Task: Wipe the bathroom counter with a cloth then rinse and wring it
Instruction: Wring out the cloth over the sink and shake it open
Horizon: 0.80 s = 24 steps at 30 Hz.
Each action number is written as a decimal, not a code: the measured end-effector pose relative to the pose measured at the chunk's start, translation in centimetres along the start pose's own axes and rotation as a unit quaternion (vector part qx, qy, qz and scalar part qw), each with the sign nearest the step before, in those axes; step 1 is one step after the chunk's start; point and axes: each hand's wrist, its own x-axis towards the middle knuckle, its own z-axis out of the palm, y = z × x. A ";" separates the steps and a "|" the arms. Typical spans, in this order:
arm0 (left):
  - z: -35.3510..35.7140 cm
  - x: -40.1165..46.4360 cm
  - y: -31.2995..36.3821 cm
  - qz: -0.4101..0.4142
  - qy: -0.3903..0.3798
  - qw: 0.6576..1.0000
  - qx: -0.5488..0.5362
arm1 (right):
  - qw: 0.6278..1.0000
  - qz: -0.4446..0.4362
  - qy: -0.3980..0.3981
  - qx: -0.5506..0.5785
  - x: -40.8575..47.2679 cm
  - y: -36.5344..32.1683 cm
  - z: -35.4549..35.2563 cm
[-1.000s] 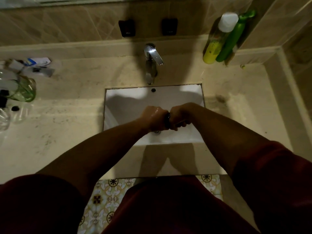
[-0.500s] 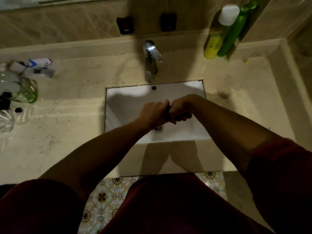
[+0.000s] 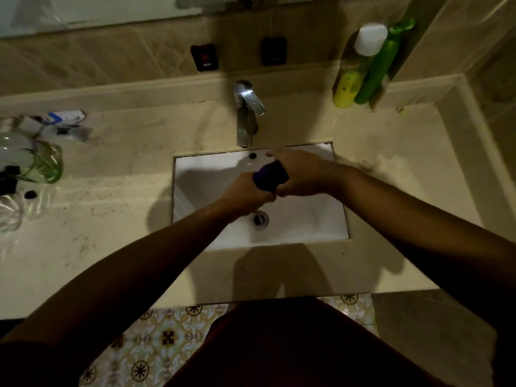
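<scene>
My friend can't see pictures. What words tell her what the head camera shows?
Two bare hands, left hand and right hand, grip a dark purple cloth bunched between them over a white sink. A chrome faucet stands behind it on the beige counter, with two green bottles in the far right corner.

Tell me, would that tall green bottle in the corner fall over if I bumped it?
Probably, yes. The green bottle is tall and thin and seems to lean on the wall, so it likely tips easily. It touches the yellow bottle, so that might fall too. It looks like plastic, so it probably wouldn't break.
</scene>
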 end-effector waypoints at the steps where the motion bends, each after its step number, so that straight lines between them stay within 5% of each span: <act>1: -0.8 -0.4 0.6 -0.026 -0.024 0.999 -0.025 | 0.996 -0.051 0.052 -0.046 -1.4 -0.2 -0.3; 7: -4.8 -4.4 6.0 -0.045 -0.207 0.976 -0.055 | 0.896 -0.231 0.159 -0.344 -7.2 0.1 0.3; 14: -6.7 -8.9 9.3 0.003 -0.398 0.910 -0.119 | 0.841 -0.337 0.327 -0.268 -8.0 -0.2 -0.8; 17: -7.0 -9.6 9.3 0.033 -0.460 0.872 -0.165 | 0.834 -0.334 0.339 -0.279 -9.1 -1.4 -2.2; 24: -7.2 -10.4 9.6 0.045 -0.488 0.863 -0.126 | 0.863 -0.282 0.262 -0.326 -11.1 -3.4 -3.8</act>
